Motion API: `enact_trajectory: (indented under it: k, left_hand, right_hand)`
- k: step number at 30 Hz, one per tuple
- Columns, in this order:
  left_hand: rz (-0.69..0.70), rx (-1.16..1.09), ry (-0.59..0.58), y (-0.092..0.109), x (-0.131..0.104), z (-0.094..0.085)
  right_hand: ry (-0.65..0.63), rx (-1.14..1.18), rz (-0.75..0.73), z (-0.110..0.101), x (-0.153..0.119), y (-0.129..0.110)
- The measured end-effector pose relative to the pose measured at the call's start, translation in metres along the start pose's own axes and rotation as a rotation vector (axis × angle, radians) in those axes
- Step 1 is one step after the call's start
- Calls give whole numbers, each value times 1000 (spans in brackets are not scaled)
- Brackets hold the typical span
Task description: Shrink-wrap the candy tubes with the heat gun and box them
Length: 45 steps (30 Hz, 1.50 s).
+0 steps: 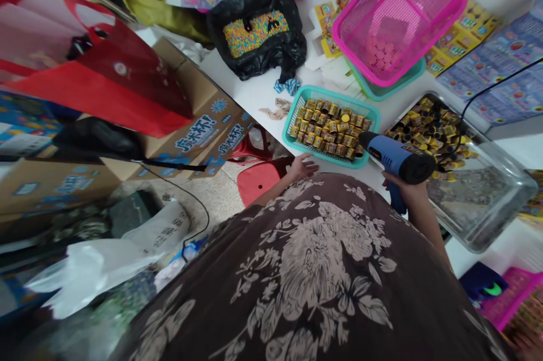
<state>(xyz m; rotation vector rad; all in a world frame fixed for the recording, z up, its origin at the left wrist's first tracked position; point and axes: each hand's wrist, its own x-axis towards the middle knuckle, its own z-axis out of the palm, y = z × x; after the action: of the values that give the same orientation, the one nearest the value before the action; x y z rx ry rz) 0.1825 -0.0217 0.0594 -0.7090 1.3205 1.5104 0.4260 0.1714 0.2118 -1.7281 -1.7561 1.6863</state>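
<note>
Gripping blue heat gun [392,157] in my right hand [410,194]; am aiming nozzle [365,138] at small tubs [328,126] in turquoise basket [335,95]. Left hand [302,167] hovering open just beside rim. Risk: nozzle dwelling too close could scorch tubs, warp basket.

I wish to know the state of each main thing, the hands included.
Left hand: open, seemingly empty
Right hand: closed on blue heat gun
Blue heat gun: held, power state unclear
Turquoise basket: holding small pots
Metal tray: partly filled with pots
Pink basket: stacked above another basket
Black bag: open, coloured beads inside
</note>
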Motion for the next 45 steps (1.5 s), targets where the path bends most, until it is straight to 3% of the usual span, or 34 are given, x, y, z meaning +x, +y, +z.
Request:
enact_trajectory:
  k: [4, 7, 9, 15, 22, 26, 30, 37, 45]
  left_hand:
    - [-59, -32, -109, 0, 16, 43]
    - [-47, -65, -109, 12, 26, 61]
    - [-15, -79, -104, 18, 25, 57]
    - [64, -73, -100, 23, 5, 24]
    - [20, -43, -123, 24, 12, 45]
    - [31, -8, -125, 23, 7, 33]
    - [44, 40, -128, 25, 7, 20]
    - [13, 109, -129, 33, 33, 42]
    - [24, 136, -86, 6, 28, 49]
  right_hand:
    - [-40, -4, -10, 4, 7, -4]
    - [-33, -19, -25, 3, 10, -8]
    - [-45, -10, -47, 0, 8, -10]
    - [-136, 98, -115, -13, -7, -17]
    - [-15, 29, -93, -9, 2, -23]
    - [-38, 38, -136, -20, -5, -18]
    - [-155, 100, -115, -24, -14, -15]
    - [-83, -60, -109, -7, -2, -16]
    - [-94, -38, -73, -12, -5, -10]
